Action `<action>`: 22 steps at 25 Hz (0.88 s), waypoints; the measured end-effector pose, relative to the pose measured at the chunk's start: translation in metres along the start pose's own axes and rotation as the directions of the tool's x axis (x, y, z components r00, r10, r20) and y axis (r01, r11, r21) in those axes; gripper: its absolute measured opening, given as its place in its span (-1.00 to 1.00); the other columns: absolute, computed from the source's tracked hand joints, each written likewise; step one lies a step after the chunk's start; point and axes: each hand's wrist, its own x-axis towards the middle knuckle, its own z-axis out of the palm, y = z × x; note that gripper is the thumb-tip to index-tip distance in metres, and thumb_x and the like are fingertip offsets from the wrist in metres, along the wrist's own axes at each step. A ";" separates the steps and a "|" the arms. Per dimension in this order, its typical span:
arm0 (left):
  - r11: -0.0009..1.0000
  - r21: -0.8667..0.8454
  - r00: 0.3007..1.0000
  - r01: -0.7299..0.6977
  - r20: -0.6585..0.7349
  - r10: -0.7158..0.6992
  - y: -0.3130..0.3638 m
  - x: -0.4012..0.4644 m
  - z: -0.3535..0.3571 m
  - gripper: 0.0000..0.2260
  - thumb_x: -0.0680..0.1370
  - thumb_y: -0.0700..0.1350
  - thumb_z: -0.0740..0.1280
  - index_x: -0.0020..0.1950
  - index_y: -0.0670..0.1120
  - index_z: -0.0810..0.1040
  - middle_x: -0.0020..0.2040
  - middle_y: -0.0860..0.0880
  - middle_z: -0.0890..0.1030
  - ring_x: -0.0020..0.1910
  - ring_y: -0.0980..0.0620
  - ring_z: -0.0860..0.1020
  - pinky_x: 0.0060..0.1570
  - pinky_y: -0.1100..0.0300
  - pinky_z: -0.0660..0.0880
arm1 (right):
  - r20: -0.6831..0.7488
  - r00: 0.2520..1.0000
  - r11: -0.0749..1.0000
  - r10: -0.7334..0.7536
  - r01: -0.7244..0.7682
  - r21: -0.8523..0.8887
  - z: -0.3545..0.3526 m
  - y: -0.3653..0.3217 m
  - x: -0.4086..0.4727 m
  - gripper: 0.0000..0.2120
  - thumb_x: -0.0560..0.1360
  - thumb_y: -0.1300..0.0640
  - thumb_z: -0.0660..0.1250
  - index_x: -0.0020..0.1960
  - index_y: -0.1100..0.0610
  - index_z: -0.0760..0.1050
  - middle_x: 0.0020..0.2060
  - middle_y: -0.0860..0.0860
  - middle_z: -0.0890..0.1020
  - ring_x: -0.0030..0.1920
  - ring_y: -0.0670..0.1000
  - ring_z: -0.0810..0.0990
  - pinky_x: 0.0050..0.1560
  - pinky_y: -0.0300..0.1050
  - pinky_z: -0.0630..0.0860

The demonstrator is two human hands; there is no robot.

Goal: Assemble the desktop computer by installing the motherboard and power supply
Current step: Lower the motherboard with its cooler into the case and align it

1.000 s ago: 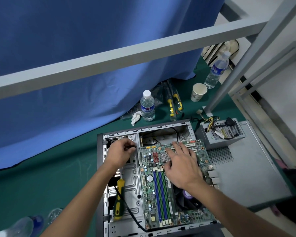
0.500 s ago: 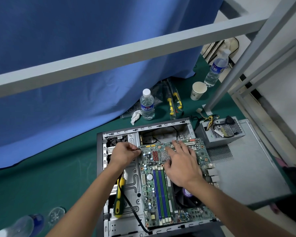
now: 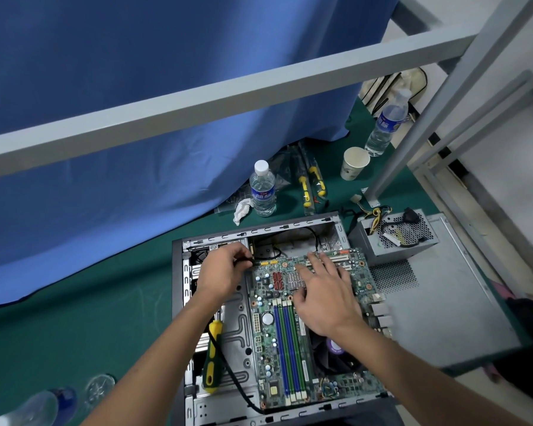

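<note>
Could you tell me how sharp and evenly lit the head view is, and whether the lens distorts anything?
Head view: motherboard sharp and evenly lit; bottle at the bottom-left corner blurred; the wide lens bends the grey frame bar; no strong glare or hard shadows.

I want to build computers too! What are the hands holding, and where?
The left hand pinches a black cable near its end, by the motherboard's corner. The right hand holds nothing; it lies flat on the motherboard.

Left hand [image 3: 220,276] fingers curled, pinching; right hand [image 3: 326,295] flat, fingers spread.
</note>
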 end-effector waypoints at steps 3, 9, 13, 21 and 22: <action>0.988 0.140 0.998 -0.066 0.004 0.066 0.001 0.003 0.003 -0.90 0.52 -0.14 0.44 0.00 0.03 0.64 -0.08 0.10 0.68 -0.17 0.07 0.58 -0.11 0.18 0.52 | 0.001 1.000 1.000 0.000 0.000 -0.003 0.000 0.000 0.000 -0.41 0.51 -0.07 0.07 0.53 -0.02 0.23 0.57 0.05 0.13 0.57 0.08 0.01 0.53 0.23 0.02; 0.943 0.281 0.984 -0.179 0.027 0.178 0.002 0.006 0.008 -0.87 0.55 -0.13 0.40 0.07 0.03 0.62 0.01 0.09 0.64 -0.02 0.03 0.58 -0.06 0.15 0.52 | 0.004 1.000 1.000 -0.002 0.002 -0.006 0.000 0.000 0.000 -0.41 0.51 -0.08 0.06 0.54 -0.02 0.22 0.57 0.05 0.13 0.57 0.08 0.01 0.53 0.23 0.01; 0.908 0.344 0.971 -0.238 0.061 0.231 0.003 0.007 0.008 -0.88 0.56 -0.13 0.36 0.08 0.02 0.60 0.01 0.09 0.60 -0.03 0.03 0.58 -0.11 0.15 0.51 | 0.003 1.000 1.000 -0.003 0.003 -0.008 -0.001 -0.001 0.000 -0.41 0.52 -0.08 0.07 0.54 -0.02 0.22 0.57 0.05 0.13 0.57 0.08 0.02 0.53 0.23 0.01; 0.879 0.409 0.968 -0.245 0.051 0.246 0.012 0.006 0.013 -0.88 0.58 -0.14 0.34 0.10 0.01 0.58 0.00 0.07 0.58 -0.06 0.03 0.57 -0.17 0.19 0.51 | 0.006 1.000 1.000 -0.002 0.002 -0.014 -0.001 -0.001 0.000 -0.41 0.52 -0.08 0.06 0.54 -0.02 0.22 0.57 0.05 0.13 0.57 0.09 0.01 0.52 0.24 0.03; 0.879 0.408 0.968 -0.244 0.053 0.245 0.011 0.006 0.013 -0.87 0.58 -0.14 0.33 0.10 0.01 0.57 0.01 0.07 0.58 -0.06 0.02 0.58 -0.17 0.19 0.51 | 0.007 1.000 1.000 -0.003 0.003 -0.013 -0.001 -0.001 0.000 -0.41 0.52 -0.08 0.06 0.54 -0.02 0.22 0.57 0.05 0.13 0.57 0.09 0.01 0.52 0.25 0.03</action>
